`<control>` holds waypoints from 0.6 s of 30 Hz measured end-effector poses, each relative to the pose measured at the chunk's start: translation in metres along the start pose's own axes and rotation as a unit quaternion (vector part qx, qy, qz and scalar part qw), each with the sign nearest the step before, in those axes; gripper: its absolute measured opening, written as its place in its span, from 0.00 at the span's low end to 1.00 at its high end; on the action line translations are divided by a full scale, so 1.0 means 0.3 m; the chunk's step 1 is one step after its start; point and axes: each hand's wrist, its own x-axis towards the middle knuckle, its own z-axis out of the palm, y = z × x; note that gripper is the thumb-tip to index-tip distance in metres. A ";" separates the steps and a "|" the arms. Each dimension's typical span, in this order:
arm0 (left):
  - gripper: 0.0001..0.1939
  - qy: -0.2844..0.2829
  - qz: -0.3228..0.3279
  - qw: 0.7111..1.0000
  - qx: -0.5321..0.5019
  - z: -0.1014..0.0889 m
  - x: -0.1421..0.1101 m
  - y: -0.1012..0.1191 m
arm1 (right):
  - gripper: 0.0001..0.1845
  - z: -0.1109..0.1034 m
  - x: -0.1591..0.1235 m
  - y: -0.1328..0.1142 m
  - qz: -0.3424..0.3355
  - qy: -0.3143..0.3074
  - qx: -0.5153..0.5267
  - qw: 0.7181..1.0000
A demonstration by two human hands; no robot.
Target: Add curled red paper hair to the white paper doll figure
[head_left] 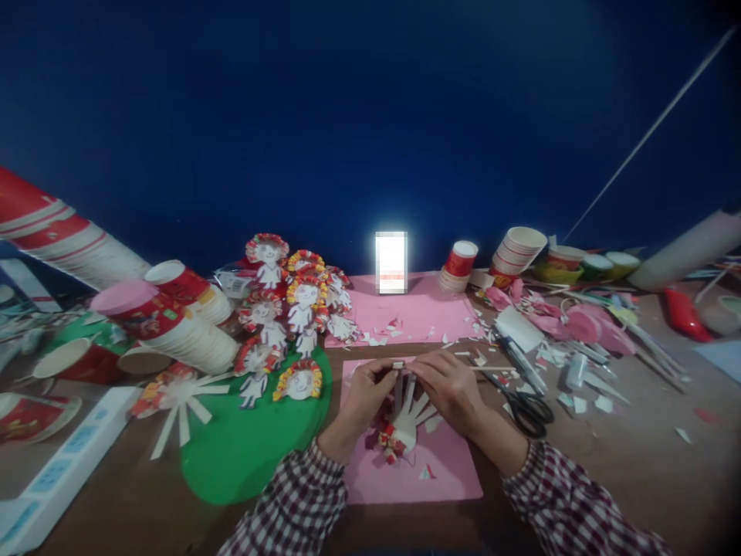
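Observation:
A cut paper cup (407,434) lies between my hands, its white strips fanned away from me and red-and-yellow curled pieces at its near end. My left hand (370,398) is closed, thumb and fingers pinching one strip, whose pale end shows at the fingertips. My right hand (450,388) is closed with bent fingers at the tip of a neighbouring strip. A thin stick (492,368) reaches out to the right from behind that hand; whether the hand holds it I cannot tell. Under the cup lies a pink sheet (445,483).
Paper-cup dolls (301,305) stand left on a green sheet (231,455), near another strip-cut cup (179,394). Stacked cups (174,332) lean at far left. Black scissors (529,413), a utility knife (524,364) and paper scraps lie right. A bright, pixelated screen (391,262) stands behind.

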 end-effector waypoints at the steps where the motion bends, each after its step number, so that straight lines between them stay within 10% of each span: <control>1: 0.14 -0.002 -0.001 1.000 0.001 0.000 0.000 0.000 | 0.14 0.000 0.000 0.001 0.001 -0.003 -0.001 1.000; 18: 0.13 0.000 0.038 0.999 0.031 0.000 0.002 0.000 | 0.14 0.004 -0.001 0.004 -0.006 0.001 -0.023 1.000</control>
